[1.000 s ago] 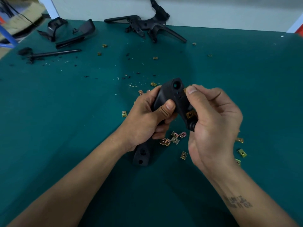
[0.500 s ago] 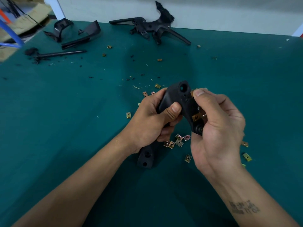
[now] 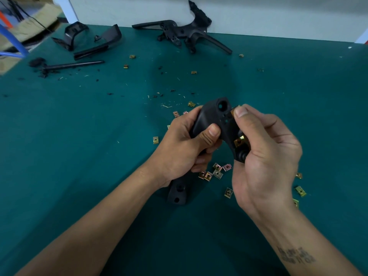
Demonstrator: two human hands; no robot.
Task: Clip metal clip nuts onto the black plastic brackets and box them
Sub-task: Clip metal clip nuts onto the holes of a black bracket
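Head view: black bracket (image 3: 207,118) held above the green table (image 3: 79,156) — left hand (image 3: 179,152) wrapped around its body, right hand (image 3: 264,156) pinching a clip nut (image 3: 236,110) at its upper end. Loose clip nuts (image 3: 216,172) lie directly beneath the bracket.

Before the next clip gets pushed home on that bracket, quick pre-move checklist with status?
1. Bracket held firm: ok, left hand wraps its middle.
2. Clip at the upper slot: ok, pinched under the right hand's thumb at the bracket's edge.
3. Clip fully seated: cannot tell, thumb covers it.
4. Lower clip on the bracket: ok, it sits on the bracket's edge.
5. Spare clips in reach: ok, a cluster lies on the green table below the hands.
6. Box ready: cannot tell, none in view.
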